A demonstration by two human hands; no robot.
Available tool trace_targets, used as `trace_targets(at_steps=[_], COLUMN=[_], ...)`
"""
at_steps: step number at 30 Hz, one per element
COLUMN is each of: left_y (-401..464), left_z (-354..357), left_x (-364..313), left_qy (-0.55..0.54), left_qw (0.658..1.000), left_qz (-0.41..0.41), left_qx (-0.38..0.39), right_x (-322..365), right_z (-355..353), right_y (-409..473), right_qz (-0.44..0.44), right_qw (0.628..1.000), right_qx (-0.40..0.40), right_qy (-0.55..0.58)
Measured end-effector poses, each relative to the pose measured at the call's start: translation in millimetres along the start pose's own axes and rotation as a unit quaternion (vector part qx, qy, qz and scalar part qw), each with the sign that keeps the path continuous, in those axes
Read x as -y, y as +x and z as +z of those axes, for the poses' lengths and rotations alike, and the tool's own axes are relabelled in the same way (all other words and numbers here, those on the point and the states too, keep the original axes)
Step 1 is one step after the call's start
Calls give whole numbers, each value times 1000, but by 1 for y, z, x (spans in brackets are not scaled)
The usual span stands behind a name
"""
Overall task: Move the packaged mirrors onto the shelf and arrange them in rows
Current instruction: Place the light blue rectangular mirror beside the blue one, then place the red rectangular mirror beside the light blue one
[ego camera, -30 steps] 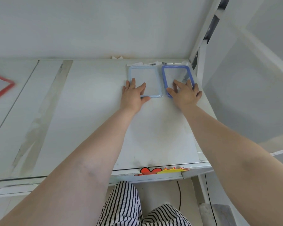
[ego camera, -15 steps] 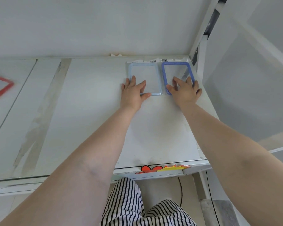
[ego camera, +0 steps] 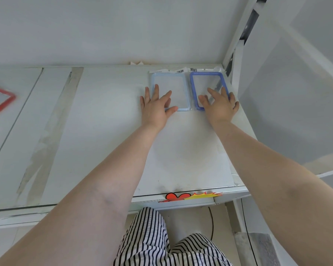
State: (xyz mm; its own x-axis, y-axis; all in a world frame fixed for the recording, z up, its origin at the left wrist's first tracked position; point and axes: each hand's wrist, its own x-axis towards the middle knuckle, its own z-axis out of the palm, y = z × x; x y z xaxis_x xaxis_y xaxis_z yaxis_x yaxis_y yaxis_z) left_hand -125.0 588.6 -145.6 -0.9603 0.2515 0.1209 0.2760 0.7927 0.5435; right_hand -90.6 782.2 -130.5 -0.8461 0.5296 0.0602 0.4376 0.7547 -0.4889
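Both hands lay flat and spread, pressing down rather than gripping anything. Going from the left: a red-framed mirror [ego camera: 0, 104] sat well apart at the far left edge of the shelf [ego camera: 108, 131], half out of view and blurred. Further right, the left hand [ego camera: 155, 107] rested with fingers splayed on the near left corner of the pale blue mirror [ego camera: 169, 89], thumb reaching along its near edge. Just beside that, almost touching, lay the dark blue mirror [ego camera: 208, 87], tucked into the back right corner against the upright post [ego camera: 235, 45]. The right hand [ego camera: 220, 105] covered its near right corner, fingers open on the packaging. Barcode labels [ego camera: 183, 70] showed at the back edge of both packages, close to the rear wall.

The likeliest trouble, in my judgement, was a skewed row. Each palm pressed on one corner only, so a push could pivot a package instead of sliding it straight, leaving the two frames out of line. The clear wrap looked slick, and a hand could slip across it and move nothing. The dark blue mirror had little room on its right; a nudge that way could jam it against the post or ride one frame over the other. Hard pressure on the glass face was a lesser risk.
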Motion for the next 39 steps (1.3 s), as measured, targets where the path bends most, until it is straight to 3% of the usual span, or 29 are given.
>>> trace_targets(at_steps=[5,10,13,20,27,39], left_y=[-5,-43,-84,-184,-271,-419], left_z=[-19,-61,-88,-152,-226,-335], left_x=[-13,-42,-53,-6,57,187], left_qy=[-22,-234,-255,-157,-2,75], left_qw=[999,960,944,951,968,963], left_qz=[-31,-148,-207,-266,-251,-258], left_qx=[-26,-37,-12,11,14,2], right_x=[8,30,47,82,132,265], right_z=[-19,-53,-64,-59,-49,11], right_y=[-14,-50,-92,-173,-246,-411], right_qz=[-17,-29,-27,-62,-208,-339], right_qw=[999,980,965,951,933,890], right_qx=[-19,98,165,255,282,306], right_qy=[36,168,202,166,80,-2])
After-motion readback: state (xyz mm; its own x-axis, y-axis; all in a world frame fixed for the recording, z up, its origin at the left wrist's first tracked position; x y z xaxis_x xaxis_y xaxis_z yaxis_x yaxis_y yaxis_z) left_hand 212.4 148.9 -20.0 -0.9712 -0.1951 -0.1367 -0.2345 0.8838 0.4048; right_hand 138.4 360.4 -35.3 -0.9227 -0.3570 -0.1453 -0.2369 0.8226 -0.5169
